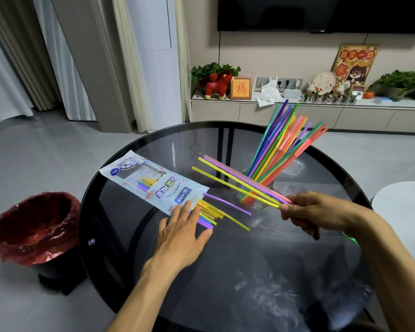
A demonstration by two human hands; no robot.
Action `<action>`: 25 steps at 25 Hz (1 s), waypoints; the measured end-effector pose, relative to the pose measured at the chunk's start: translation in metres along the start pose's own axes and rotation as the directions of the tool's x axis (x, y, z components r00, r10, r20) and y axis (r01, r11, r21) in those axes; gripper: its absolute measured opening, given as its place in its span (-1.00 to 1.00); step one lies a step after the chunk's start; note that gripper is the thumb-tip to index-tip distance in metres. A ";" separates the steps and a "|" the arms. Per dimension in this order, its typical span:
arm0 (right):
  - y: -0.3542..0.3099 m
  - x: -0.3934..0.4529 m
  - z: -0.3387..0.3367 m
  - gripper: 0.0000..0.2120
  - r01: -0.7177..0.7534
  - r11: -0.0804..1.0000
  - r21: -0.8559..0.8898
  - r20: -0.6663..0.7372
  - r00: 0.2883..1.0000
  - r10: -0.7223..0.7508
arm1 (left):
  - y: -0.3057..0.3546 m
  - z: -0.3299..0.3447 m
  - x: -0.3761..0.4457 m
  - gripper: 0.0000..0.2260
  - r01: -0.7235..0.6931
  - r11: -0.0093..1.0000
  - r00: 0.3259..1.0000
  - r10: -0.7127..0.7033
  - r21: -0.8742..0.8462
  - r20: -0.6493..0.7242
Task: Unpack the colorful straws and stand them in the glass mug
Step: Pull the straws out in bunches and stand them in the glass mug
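Head view: right hand [319, 212] pinches three straws [237, 180]; left hand [182, 231] flat, spread on packet [153, 183]

- The room is bright with soft, even light.
- The dark glass table [134, 236] is shiny and shows pale glare and smudgy white marks.
- Shadows are weak.
- The wide lens bends the curtains [7, 68] and walls near the edges.
- The plants [403, 82] at far right look a bit blurry.
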State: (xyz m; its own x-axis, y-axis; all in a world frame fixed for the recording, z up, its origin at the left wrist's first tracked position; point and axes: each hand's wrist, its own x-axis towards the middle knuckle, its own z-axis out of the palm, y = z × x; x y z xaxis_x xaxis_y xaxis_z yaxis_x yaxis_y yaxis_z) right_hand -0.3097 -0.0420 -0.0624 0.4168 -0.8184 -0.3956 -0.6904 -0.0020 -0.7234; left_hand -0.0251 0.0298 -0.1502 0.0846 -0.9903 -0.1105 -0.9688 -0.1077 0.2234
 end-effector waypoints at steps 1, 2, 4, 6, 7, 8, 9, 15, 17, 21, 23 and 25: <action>-0.004 0.001 0.002 -0.75 0.032 0.999 -0.008 -0.027 0.999 -0.032 | 0.000 0.000 0.000 -0.39 0.011 1.000 1.000 -0.011 -0.003 0.009; -0.008 0.004 0.006 -0.76 0.061 0.996 -0.070 -0.079 0.995 -0.066 | 0.001 -0.001 -0.001 -0.41 0.015 0.999 1.000 -0.016 -0.028 -0.013; -0.017 0.012 0.018 -0.78 0.098 0.939 -0.329 -0.186 0.968 -0.166 | 0.006 -0.007 -0.005 -0.58 -0.090 0.993 0.956 0.064 -0.078 -0.286; -0.026 0.021 0.036 -0.81 0.148 0.811 -0.566 -0.188 0.935 -0.301 | 0.015 -0.015 -0.010 -0.77 -0.238 0.971 0.744 0.206 0.036 -0.636; -0.030 0.025 0.046 -0.81 0.194 0.755 -0.627 -0.152 0.920 -0.362 | 0.022 -0.018 -0.014 -0.74 -0.260 0.958 0.652 0.266 0.120 -0.710; -0.034 0.027 0.054 -0.80 0.245 0.708 -0.662 -0.104 0.906 -0.411 | 0.028 -0.021 -0.016 -0.66 -0.263 0.947 0.637 0.313 0.184 -0.704; -0.037 0.029 0.060 -0.79 0.298 0.670 -0.680 -0.057 0.889 -0.454 | 0.033 -0.023 -0.018 -0.58 -0.250 0.938 0.648 0.346 0.240 -0.678; -0.046 0.023 0.075 -0.65 0.384 0.495 -0.779 0.006 0.795 -0.607 | 0.020 -0.014 -0.016 -0.80 -0.350 0.916 0.745 0.400 0.198 -0.534; -0.047 0.021 0.071 -0.66 0.246 0.459 -0.854 -0.173 0.697 -0.696 | 0.021 -0.020 -0.019 -0.89 -0.354 0.929 0.806 0.361 0.106 -0.469; -0.054 0.013 0.059 -0.60 0.149 0.705 -0.693 -0.645 0.308 -0.699 | 0.018 -0.046 -0.018 -0.85 -0.248 0.927 0.862 0.079 -0.281 -0.501; -0.056 0.011 0.059 -0.62 0.316 0.796 -0.516 -0.767 0.243 -0.594 | 0.016 -0.063 -0.020 -0.78 -0.339 0.721 0.863 -0.017 -0.604 -0.504; -0.059 0.012 0.067 -0.68 0.451 0.836 -0.314 -0.807 0.337 -0.485 | 0.018 -0.073 -0.021 -0.77 -0.416 0.507 0.863 -0.040 -0.755 -0.503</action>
State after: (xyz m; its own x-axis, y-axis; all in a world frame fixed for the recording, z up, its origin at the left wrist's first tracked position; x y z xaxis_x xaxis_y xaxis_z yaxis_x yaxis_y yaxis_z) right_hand -0.2241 -0.0130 -0.0625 -0.0020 -0.7386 0.6742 -0.5749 -0.5508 -0.6051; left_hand -0.0276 0.0420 -0.0736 0.2290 -0.8950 0.3828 -0.3502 0.2912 0.8903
